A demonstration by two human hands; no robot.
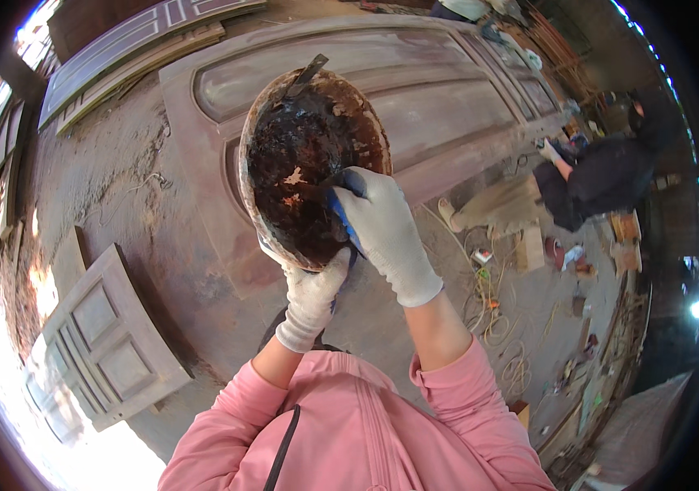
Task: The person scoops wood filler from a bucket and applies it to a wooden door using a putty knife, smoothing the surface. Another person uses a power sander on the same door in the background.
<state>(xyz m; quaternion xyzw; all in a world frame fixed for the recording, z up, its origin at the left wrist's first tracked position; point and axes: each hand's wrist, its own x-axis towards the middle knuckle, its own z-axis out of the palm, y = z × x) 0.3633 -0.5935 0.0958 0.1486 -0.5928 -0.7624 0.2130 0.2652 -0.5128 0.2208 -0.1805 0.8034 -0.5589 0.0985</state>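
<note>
The left hand (314, 290), in a white glove, was closed on the near side of a round bowl (375, 139), the fingers mostly hidden behind it. The right hand (386, 233), in a white glove with blue on its palm side, reached over the bowl's right edge with its fingers curled over the inside; whether they pinched anything could not be told. The bowl was in front of the person's pink jacket (357, 425), tilted so that its opening faced the camera. Dark, glossy residue (284, 147) coated much of its inside, and a flat strip (308, 75) lay across its far rim. Beyond the bowl stretched a large panelled door (439, 106). A smaller panelled door (108, 331) was to the left. To the right, a co-worker in dark clothing (603, 176) bent low near coiled cables (492, 323) on the floor (382, 319).
</note>
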